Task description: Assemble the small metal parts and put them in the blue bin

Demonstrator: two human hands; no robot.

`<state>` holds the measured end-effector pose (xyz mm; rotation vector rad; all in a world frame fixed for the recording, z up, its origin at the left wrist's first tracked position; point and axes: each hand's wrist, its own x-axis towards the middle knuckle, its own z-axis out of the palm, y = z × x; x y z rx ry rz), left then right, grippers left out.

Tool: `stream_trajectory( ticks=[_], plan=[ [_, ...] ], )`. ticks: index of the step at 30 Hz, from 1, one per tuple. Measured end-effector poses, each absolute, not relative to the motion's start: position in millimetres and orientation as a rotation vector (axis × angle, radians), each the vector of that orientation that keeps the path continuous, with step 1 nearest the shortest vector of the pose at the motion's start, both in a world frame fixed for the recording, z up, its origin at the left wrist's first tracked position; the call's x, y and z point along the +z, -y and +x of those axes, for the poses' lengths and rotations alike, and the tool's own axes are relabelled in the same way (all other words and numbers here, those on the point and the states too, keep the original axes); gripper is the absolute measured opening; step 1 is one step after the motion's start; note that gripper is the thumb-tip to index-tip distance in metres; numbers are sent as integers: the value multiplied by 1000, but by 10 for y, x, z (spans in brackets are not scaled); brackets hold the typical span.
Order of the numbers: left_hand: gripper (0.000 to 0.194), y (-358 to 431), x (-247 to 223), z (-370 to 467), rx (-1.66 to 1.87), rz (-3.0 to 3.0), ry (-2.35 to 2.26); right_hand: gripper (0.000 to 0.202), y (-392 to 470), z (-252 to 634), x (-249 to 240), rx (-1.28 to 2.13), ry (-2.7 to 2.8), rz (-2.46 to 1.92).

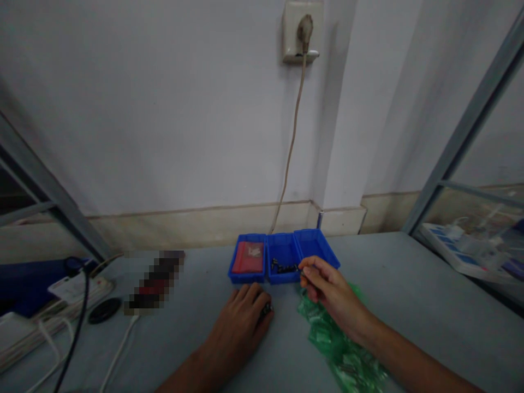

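Observation:
My left hand (pixel 245 319) rests on the table in front of the left bin, fingers curled. Small dark, shiny pieces (pixel 266 309) show between its thumb and index finger; their kind is unclear. At the near edge of the middle blue bin (pixel 282 245), my right hand (pixel 323 281) has thumb and index finger pinched together. Whatever is in that pinch is too small to make out. Several small black pieces (pixel 282 267) lie in the middle bin. Beneath my right hand and forearm is a crumpled green plastic bag (pixel 327 335).
A red packet (pixel 248 259) sits in the left blue bin (pixel 232 267); the right bin (pixel 313 243) adjoins the middle one. Left are a blurred-out device (pixel 155 284) with a white cable, a black disc (pixel 105 310) and power strips. Another strip (pixel 454 254) is at right, beyond a metal post.

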<state>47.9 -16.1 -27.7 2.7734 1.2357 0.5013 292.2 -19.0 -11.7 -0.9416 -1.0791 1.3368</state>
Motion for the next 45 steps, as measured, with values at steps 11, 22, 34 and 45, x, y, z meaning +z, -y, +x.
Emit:
stream_trajectory(
  ticks=[11, 22, 34, 45],
  plan=[
    [10, 157, -287, 474, 468, 2770, -1261, 36, 148, 2960, -102, 1491, 779, -854],
    [11, 160, -286, 471, 471, 2773, -1257, 11, 267, 2961, -99, 620, 1605, -1127],
    [12, 153, -278, 468, 480, 2812, -1222, 11, 260, 2938, -153, 723, 1614, -1143],
    [12, 165, -281, 468, 520, 2775, -1238, 14, 123, 3059, -202, 452, 1679, -1221]
  ],
)
